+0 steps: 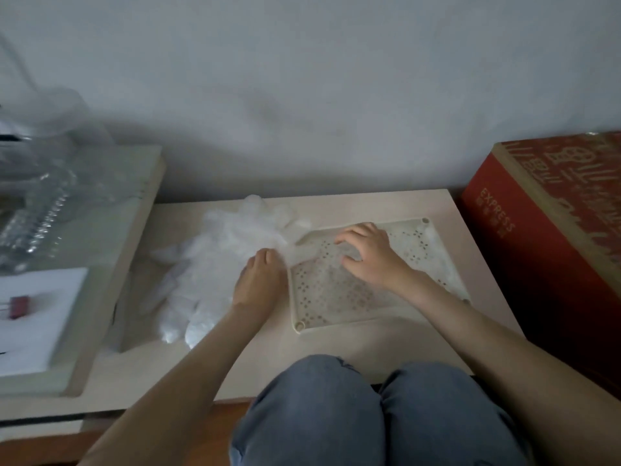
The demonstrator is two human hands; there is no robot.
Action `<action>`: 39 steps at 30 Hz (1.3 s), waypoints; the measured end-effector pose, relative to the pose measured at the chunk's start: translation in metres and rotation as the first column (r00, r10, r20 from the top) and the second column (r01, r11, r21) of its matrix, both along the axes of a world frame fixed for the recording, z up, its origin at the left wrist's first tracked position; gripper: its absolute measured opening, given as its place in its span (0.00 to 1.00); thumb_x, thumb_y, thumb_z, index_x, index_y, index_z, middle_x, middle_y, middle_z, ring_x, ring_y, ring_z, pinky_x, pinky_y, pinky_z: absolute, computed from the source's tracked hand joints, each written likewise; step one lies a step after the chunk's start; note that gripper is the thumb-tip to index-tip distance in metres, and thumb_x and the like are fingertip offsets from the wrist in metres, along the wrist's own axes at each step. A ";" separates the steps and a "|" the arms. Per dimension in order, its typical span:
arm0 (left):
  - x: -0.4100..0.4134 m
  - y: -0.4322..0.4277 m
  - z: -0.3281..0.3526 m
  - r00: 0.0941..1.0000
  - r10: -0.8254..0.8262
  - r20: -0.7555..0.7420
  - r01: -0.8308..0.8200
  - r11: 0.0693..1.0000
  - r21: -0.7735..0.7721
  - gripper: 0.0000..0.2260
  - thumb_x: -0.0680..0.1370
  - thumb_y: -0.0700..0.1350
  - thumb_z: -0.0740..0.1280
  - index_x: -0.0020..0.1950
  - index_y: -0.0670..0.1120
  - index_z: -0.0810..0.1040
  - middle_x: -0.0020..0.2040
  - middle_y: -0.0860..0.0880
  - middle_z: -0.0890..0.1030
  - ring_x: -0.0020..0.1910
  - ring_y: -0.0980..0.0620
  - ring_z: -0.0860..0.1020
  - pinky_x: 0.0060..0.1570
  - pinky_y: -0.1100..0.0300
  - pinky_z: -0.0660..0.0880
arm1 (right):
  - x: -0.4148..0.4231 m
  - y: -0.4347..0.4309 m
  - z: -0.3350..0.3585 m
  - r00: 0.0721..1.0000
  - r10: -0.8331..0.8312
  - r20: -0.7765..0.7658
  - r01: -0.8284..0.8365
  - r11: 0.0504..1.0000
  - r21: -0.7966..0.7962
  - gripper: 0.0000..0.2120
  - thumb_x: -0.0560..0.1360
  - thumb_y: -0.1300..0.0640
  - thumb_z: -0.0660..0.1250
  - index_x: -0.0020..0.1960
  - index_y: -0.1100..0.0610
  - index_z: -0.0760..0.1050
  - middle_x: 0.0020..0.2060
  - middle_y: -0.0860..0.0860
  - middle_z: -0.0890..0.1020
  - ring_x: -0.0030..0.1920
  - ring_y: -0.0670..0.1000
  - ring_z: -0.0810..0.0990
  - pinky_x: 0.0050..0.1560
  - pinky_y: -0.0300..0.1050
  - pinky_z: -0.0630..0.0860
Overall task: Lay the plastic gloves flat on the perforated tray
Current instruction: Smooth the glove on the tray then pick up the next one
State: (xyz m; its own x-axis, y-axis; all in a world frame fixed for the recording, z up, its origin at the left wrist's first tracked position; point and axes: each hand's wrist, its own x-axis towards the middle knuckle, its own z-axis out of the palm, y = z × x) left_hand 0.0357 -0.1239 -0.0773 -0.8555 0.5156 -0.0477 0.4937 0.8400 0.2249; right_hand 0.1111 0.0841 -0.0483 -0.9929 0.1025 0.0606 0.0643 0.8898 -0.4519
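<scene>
A cream perforated tray (440, 264) lies on the low table, right of centre. A loose pile of clear plastic gloves (215, 260) sits on the table to its left. One thin clear glove (322, 280) is spread over the tray's left half. My left hand (260, 280) is at the tray's left edge, its fingertips pinching plastic where the pile meets the tray. My right hand (366, 253) rests on the tray, with bent fingers pressing down on the glove film.
The beige table (336, 344) stands against a grey wall. A red cardboard box (551, 237) stands at the right. At the left, a raised shelf (84, 264) holds clear plastic packaging and a white sheet. My knees (369, 415) are at the table's front edge.
</scene>
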 end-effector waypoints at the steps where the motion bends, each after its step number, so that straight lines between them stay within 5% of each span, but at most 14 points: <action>1: 0.001 -0.003 0.000 1.000 -0.006 -0.012 0.006 1.000 -0.021 0.15 0.81 0.38 0.56 0.68 0.39 0.66 0.64 0.42 0.71 0.63 0.43 0.71 0.60 0.54 0.69 | -0.003 -0.007 0.002 1.000 0.025 -0.006 -0.025 1.000 0.009 0.15 0.76 0.58 0.65 0.62 0.56 0.75 0.62 0.49 0.75 0.67 0.51 0.65 0.61 0.42 0.56; 6: -0.005 -0.008 0.001 0.999 0.042 0.027 -0.042 0.999 0.005 0.11 0.81 0.41 0.56 0.62 0.42 0.70 0.61 0.45 0.75 0.59 0.45 0.73 0.52 0.55 0.69 | -0.011 -0.027 0.013 0.997 0.080 -0.014 -0.080 0.996 0.027 0.13 0.76 0.58 0.65 0.60 0.55 0.77 0.60 0.49 0.76 0.66 0.51 0.66 0.62 0.44 0.58; 9: -0.008 -0.008 0.003 0.984 0.042 0.173 -0.049 0.998 0.038 0.12 0.82 0.46 0.57 0.64 0.44 0.67 0.61 0.46 0.75 0.59 0.42 0.74 0.49 0.54 0.68 | -0.013 -0.031 0.019 0.998 0.063 0.026 -0.063 0.998 0.013 0.14 0.76 0.57 0.64 0.61 0.55 0.76 0.61 0.48 0.76 0.66 0.51 0.66 0.64 0.45 0.58; 14: -0.006 -0.010 0.006 0.998 -0.065 0.020 0.068 0.980 -0.184 0.10 0.81 0.40 0.55 0.62 0.43 0.67 0.57 0.45 0.78 0.54 0.43 0.78 0.44 0.55 0.69 | -0.012 -0.035 0.023 0.992 0.068 0.108 -0.065 0.998 -0.026 0.15 0.77 0.56 0.62 0.63 0.53 0.74 0.64 0.47 0.73 0.68 0.48 0.63 0.65 0.44 0.56; 17: -0.006 -0.012 0.007 0.996 -0.062 -0.068 0.058 0.997 -0.059 0.07 0.79 0.37 0.58 0.56 0.41 0.72 0.50 0.45 0.79 0.49 0.42 0.78 0.38 0.55 0.67 | -0.011 -0.037 0.025 0.988 0.069 0.135 -0.059 0.996 -0.072 0.15 0.77 0.57 0.62 0.63 0.52 0.73 0.64 0.46 0.73 0.68 0.47 0.63 0.66 0.45 0.56; 19: -0.009 -0.013 0.010 0.985 -0.073 -0.154 0.087 0.992 0.090 0.03 0.74 0.34 0.68 0.43 0.39 0.74 0.36 0.43 0.79 0.35 0.40 0.78 0.28 0.57 0.64 | -0.010 -0.037 0.027 0.988 0.055 0.142 -0.037 0.991 -0.128 0.15 0.77 0.57 0.62 0.63 0.52 0.74 0.64 0.46 0.73 0.68 0.47 0.63 0.68 0.46 0.57; 21: -0.014 -0.015 0.012 0.981 -0.040 -0.192 0.070 0.986 0.152 0.10 0.72 0.37 0.73 0.36 0.39 0.73 0.29 0.44 0.76 0.28 0.42 0.76 0.26 0.58 0.61 | -0.009 -0.037 0.030 0.988 0.042 0.146 -0.010 0.977 -0.213 0.15 0.78 0.57 0.63 0.64 0.52 0.74 0.63 0.45 0.74 0.67 0.46 0.63 0.68 0.45 0.58; 24: -0.020 -0.015 0.023 0.996 0.081 -0.024 -0.074 0.974 0.216 0.12 0.81 0.49 0.62 0.45 0.41 0.74 0.38 0.47 0.76 0.38 0.45 0.74 0.34 0.56 0.67 | -0.006 -0.035 0.034 0.981 0.037 0.188 0.026 0.947 -0.319 0.15 0.78 0.56 0.63 0.64 0.53 0.74 0.61 0.44 0.73 0.64 0.42 0.66 0.62 0.39 0.60; 27: -0.028 -0.021 0.023 0.985 0.122 0.120 -0.152 0.943 0.296 0.12 0.82 0.50 0.59 0.47 0.42 0.73 0.42 0.46 0.80 0.41 0.45 0.78 0.40 0.50 0.75 | -0.008 -0.034 0.032 0.978 0.025 0.207 0.069 0.900 -0.431 0.14 0.77 0.56 0.64 0.63 0.53 0.76 0.62 0.45 0.75 0.62 0.41 0.70 0.56 0.33 0.64; 32: -0.027 -0.029 0.022 0.980 0.170 0.105 -0.196 0.925 0.326 0.09 0.82 0.47 0.57 0.46 0.44 0.70 0.38 0.48 0.77 0.36 0.46 0.74 0.31 0.56 0.67 | -0.028 -0.032 0.023 0.953 -0.014 0.304 0.135 0.915 -0.380 0.21 0.77 0.56 0.64 0.69 0.55 0.68 0.64 0.50 0.74 0.63 0.46 0.72 0.58 0.37 0.66; 36: -0.032 -0.031 0.018 0.945 0.217 0.245 -0.291 0.898 0.329 0.12 0.81 0.44 0.59 0.63 0.42 0.70 0.60 0.43 0.75 0.52 0.44 0.76 0.46 0.58 0.68 | -0.055 -0.043 0.014 0.923 -0.059 0.381 0.243 0.856 -0.456 0.28 0.76 0.54 0.67 0.73 0.56 0.63 0.64 0.53 0.74 0.61 0.51 0.74 0.55 0.42 0.72; 39: -0.035 -0.027 0.022 0.835 0.301 0.460 -0.464 0.834 0.298 0.21 0.79 0.45 0.62 0.70 0.40 0.65 0.66 0.42 0.71 0.59 0.45 0.73 0.48 0.58 0.67 | -0.076 -0.058 0.009 0.892 -0.061 0.447 0.327 0.771 -0.546 0.31 0.75 0.58 0.68 0.75 0.58 0.59 0.65 0.55 0.73 0.60 0.54 0.75 0.54 0.43 0.72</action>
State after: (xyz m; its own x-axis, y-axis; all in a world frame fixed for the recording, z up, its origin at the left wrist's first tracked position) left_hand 0.0009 -0.1512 -0.0550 -0.9402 0.1946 -0.2797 -0.0438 0.7450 0.6656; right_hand 0.0347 0.0259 -0.0393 -0.8714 0.1781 -0.4572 0.4888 0.3961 -0.7773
